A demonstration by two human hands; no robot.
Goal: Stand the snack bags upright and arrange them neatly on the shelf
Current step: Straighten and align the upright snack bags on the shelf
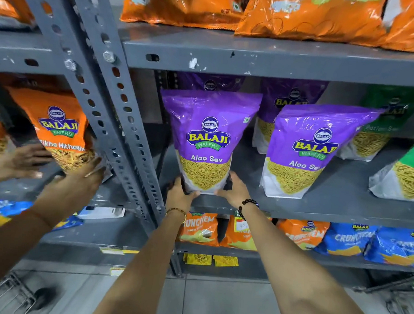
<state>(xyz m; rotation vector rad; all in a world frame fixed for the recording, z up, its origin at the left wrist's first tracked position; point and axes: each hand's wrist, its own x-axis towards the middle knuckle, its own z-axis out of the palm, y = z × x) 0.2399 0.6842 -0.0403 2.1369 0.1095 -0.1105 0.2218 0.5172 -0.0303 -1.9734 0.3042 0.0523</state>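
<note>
A purple Aloo Sev bag [208, 137] stands upright near the front edge of the grey middle shelf [318, 208]. My left hand [178, 195] grips its lower left corner. My right hand [234, 189] grips its lower right corner. A second purple Aloo Sev bag [304, 150] stands to the right, tilted slightly, apart from the first. More purple bags [290, 98] stand behind both. Green bags [380, 132] stand farther right, with another green bag [408, 177] at the frame edge.
Left of the slotted steel upright [112, 108], another person's hands [75, 183] hold an orange Tikha Mitha Mix bag [58, 130]. Orange bags [304, 15] lie on the top shelf. Orange and blue Crunchem bags [350, 238] fill the lower shelf. A wire trolley [9, 293] stands bottom left.
</note>
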